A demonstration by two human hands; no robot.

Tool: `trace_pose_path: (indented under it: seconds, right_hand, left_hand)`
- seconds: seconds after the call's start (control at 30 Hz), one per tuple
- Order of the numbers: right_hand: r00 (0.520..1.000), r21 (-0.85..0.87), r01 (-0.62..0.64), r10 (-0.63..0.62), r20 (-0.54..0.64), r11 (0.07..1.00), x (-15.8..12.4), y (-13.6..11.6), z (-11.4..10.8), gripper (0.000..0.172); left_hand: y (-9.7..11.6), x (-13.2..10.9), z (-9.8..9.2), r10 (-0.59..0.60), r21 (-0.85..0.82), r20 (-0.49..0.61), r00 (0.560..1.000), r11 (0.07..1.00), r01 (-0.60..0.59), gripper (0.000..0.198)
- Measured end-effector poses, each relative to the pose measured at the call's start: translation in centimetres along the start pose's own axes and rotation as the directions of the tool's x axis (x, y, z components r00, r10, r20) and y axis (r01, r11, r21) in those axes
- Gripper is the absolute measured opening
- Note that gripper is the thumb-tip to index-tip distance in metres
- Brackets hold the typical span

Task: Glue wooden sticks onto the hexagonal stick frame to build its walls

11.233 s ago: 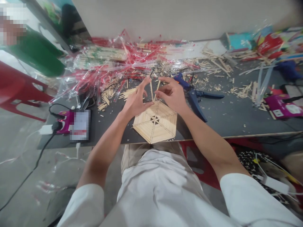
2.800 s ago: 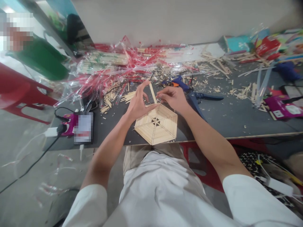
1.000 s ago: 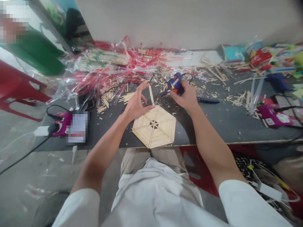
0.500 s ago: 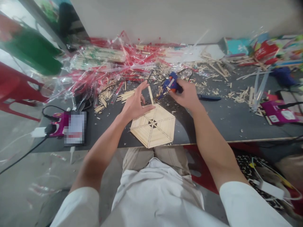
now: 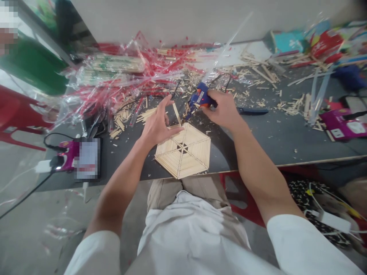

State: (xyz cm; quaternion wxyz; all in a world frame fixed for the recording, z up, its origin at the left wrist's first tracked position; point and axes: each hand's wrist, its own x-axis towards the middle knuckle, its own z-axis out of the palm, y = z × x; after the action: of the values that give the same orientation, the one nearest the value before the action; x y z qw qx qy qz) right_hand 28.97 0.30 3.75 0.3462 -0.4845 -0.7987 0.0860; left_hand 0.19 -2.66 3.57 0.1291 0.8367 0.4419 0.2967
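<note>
A flat hexagon of glued wooden sticks (image 5: 185, 151) lies on the dark table (image 5: 258, 141) close to its front edge. My left hand (image 5: 156, 124) rests at the hexagon's far left corner and pinches a single wooden stick (image 5: 176, 114) that stands upright there. My right hand (image 5: 225, 110) grips a blue glue gun (image 5: 198, 97), its nozzle pointing down-left toward the foot of that stick. A clear glue rod sticks out of the gun's back.
Loose stick pieces (image 5: 126, 118) and red-and-clear plastic wrappers (image 5: 129, 76) litter the far side. Blue-handled cutters (image 5: 252, 111) lie right of my right hand. A purple power strip (image 5: 64, 160) sits at left, a purple box (image 5: 342, 128) at right, a red chair (image 5: 20, 114) beyond.
My right hand left the stick, picked up the glue gun and brought it toward the stick's base. My left hand has kept the stick upright on the hexagon.
</note>
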Motion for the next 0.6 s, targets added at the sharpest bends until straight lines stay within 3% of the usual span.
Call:
trace_pose_path:
  seconds: [0.6]
  right_hand:
    - [0.999, -0.049, -0.04, 0.041, 0.032, 0.998, 0.09, -0.41, -0.1, 0.024]
  left_hand:
    - [0.43, -0.02, -0.2, -0.023, 0.022, 0.012, 1.0, 0.999, 0.023, 0.113]
